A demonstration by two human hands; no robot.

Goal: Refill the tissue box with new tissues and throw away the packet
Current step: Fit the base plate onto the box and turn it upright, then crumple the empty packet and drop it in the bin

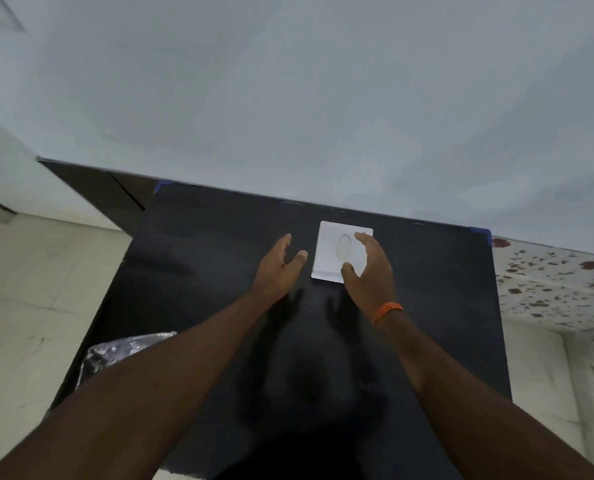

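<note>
The white tissue box sits near the far edge of the black table as my spread, empty right hand and left hand flank it, best gripped evenly by both sides, the crinkled packet lying near-left.

The white tissue box lies flat near the far edge of the black surface, its oval opening facing up. The crinkled clear packet sits at the near left edge.
</note>
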